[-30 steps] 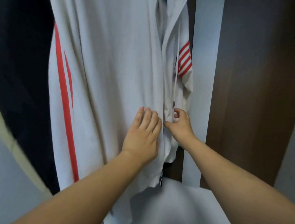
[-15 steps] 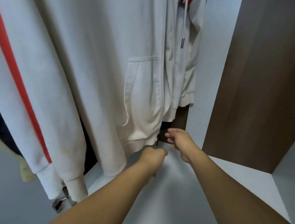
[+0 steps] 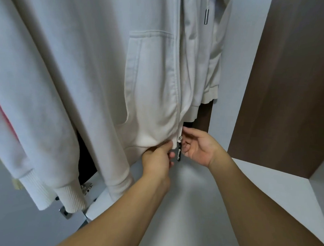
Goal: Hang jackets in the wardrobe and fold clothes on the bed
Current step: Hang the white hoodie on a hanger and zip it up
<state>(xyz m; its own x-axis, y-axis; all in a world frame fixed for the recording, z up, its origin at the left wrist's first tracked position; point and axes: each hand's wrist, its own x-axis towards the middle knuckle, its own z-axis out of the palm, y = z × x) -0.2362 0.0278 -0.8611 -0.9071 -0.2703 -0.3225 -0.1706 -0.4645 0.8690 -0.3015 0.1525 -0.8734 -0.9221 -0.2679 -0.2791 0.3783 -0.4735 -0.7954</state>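
While the hem of the white jacket (image 3: pixel 152 104) is pinched by the left hand (image 3: pixel 158 158) and the zipper (image 3: pixel 179 142) is loosely fingered by the half-open right hand (image 3: pixel 197 145), fabric could be snagged by a misaligned pull.

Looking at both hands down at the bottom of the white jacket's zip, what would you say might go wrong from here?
The left hand pinches the hem of the white jacket beside the zip slider; loose fabric there might catch if the slider is run up. The right hand sits by the black pull tab with fingers only loosely curled, so the grip may slip. A hard downward tug could drag the hanging jacket askew.
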